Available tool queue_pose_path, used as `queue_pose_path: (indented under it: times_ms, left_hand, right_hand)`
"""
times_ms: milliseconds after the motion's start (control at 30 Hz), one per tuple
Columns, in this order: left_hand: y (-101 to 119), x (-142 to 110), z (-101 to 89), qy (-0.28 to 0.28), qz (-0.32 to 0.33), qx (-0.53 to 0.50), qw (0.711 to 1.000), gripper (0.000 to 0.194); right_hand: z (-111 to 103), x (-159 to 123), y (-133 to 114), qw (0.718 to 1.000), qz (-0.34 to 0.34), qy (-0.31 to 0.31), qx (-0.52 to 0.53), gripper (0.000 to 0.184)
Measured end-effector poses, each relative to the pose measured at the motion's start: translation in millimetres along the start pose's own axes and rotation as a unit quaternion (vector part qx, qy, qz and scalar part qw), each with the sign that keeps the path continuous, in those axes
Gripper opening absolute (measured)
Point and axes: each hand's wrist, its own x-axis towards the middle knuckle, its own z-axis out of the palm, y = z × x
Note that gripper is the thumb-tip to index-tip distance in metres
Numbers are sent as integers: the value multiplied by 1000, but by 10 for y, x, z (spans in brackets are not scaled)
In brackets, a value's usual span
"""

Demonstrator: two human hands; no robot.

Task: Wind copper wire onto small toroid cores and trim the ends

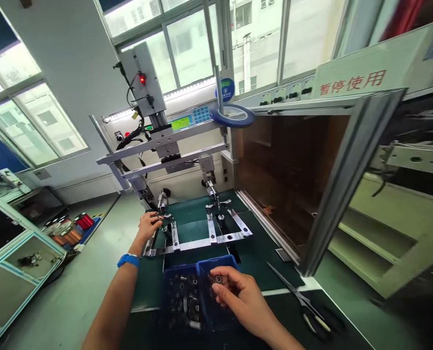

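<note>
At the machine's left station, my left hand (150, 226), with a blue wristband (129, 260), has its fingers bent at a small metal clamp lever (167, 217). The fingertips partly hide what they touch. My right hand (240, 294) pinches a small round, toothed metal ring (218, 279), like a motor core, between thumb and fingers. It is held over the right blue bin (218, 262). Beside that bin is the left blue bin (180, 270), containing many small dark and silvery metal parts. A silver metal bracket frame (196, 244) lies in front of the spindles.
A right-hand spindle (212, 189) with clamp levers stands on the green mat. Scissors-like tool (300, 297) lies at the right. A brown panel in a metal frame (351, 184) borders the right side. Wire spools (83, 221) stand at the far left.
</note>
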Motion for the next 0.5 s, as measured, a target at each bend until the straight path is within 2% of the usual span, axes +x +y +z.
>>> queue_pose_path:
  times_ms: [67, 300, 500]
  left_hand:
    - [-12, 36, -8, -12, 9, 6, 1000, 18]
    - [2, -106, 162, 44, -45, 46, 997, 22]
    - [108, -129, 138, 61, -53, 36, 996, 19]
  right_hand:
    - [-19, 10, -15, 1000, -16, 1, -13, 36]
    - [-41, -19, -45, 995, -58, 11, -86, 33]
    - [-18, -40, -70, 975, -107, 0, -193, 35]
